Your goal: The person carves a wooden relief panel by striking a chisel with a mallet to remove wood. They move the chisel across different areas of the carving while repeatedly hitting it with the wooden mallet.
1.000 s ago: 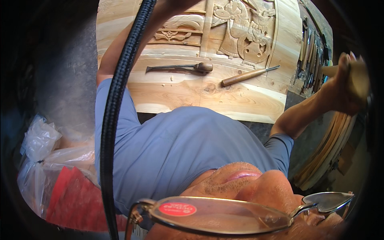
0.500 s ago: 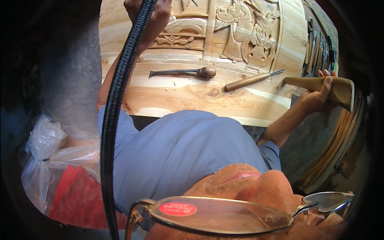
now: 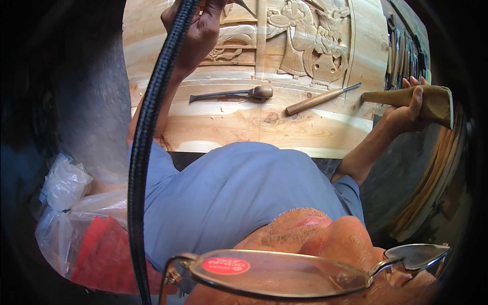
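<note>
Left hand reaches forward, holding a pointed tool; right hand, held aside, clasps a mallet.

At the near left sits a clear plastic bag, tied at its neck, with a red sheet-like item just beside or inside it; which is unclear. A black braided cable crosses the left side. Slim, long-handled tools lie in a row at the far right, and curved wooden pieces stand nearer on the right.
</note>
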Motion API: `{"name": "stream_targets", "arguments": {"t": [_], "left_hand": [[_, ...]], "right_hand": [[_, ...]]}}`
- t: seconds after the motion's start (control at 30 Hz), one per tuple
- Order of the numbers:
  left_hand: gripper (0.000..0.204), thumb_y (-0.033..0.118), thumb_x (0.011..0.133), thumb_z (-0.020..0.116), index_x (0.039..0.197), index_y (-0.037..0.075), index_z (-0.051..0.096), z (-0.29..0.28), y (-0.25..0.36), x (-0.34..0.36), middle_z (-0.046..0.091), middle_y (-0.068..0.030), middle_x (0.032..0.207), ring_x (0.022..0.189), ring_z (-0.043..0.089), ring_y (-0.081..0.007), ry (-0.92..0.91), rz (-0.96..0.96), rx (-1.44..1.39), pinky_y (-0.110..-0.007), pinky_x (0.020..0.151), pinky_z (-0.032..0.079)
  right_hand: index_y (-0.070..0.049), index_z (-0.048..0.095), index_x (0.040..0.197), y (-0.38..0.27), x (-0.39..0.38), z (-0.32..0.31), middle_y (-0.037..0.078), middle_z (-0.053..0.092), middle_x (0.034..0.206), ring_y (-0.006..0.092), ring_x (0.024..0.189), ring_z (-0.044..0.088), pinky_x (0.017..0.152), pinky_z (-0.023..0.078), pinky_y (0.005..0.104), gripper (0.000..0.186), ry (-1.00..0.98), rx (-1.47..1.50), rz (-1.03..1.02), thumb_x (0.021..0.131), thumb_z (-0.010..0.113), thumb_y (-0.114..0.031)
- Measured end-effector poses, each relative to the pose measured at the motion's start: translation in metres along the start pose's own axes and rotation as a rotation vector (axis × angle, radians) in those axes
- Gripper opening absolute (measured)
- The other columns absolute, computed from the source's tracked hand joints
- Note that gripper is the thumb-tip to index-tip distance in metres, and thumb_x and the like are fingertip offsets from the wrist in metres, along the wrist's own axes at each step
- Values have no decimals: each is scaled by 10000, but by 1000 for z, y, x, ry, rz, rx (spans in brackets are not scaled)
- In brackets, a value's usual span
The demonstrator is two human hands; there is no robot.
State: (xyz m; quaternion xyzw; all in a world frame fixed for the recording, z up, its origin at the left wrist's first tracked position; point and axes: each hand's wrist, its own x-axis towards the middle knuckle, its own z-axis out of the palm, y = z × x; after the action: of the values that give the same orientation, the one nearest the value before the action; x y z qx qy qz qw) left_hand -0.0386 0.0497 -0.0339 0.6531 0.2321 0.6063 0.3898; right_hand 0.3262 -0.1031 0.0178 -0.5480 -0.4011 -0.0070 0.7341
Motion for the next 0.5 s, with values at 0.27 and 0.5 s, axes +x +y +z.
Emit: {"name": "stream_targets", "arguments": {"t": [0.27,0.5], "left_hand": [[339,24,1039,582,1360,-73,529,10,-3,-5,732,-165,1074,1000,726,-209,-86,7,-94,-342,906,614],[333,10,1035,580,1358,-60,539,12,-7,-13,728,-161,1085,1006,724,-210,-68,-44,-152,-348,916,615]], "right_hand": [[109,488,1257,3,2,-4,253,691,1079,299,844,743,717,683,386,606,-22,-11,-17,772,806,-66],[112,503,1268,2,2,-2,241,694,1093,281,842,744,708,689,383,615,-18,-3,5,768,817,-59]]}}
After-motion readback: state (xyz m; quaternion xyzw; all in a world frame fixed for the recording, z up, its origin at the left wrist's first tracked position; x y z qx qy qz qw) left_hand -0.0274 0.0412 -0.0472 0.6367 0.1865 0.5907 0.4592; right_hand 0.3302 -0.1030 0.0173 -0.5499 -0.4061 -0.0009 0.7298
